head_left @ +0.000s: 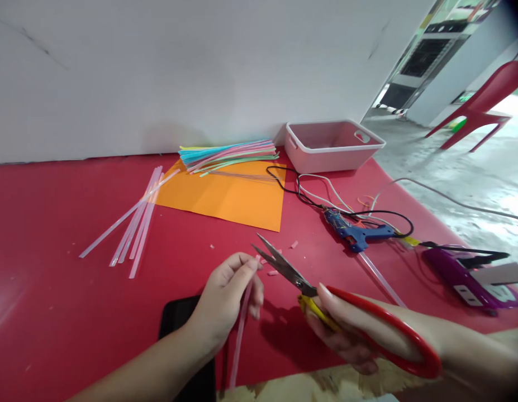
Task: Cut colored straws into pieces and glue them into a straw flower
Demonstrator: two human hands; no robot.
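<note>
Between thumb and fingers, my left hand [229,290] pinches a translucent pink straw [241,340] near its upper end; the rest of it slants down toward the table's front edge. My right hand [346,335] grips scissors [298,283] with red and yellow handles. Their blades are parted, and the tips reach close to the straw's upper end; whether they touch it I cannot tell. Several small cut pink pieces [273,273] lie on the red table just beyond the blades. Under my left wrist is a black phone-like slab [179,314], partly covered by my forearm.
Loose pink straws [141,226] lie at left. An orange sheet [237,195] bears a bundle of coloured fuzzy stems [229,155]. Behind stands a pink basket [334,159]. At right are a blue glue gun [355,231] with cords and a purple power strip [464,279]. A wall borders the back.
</note>
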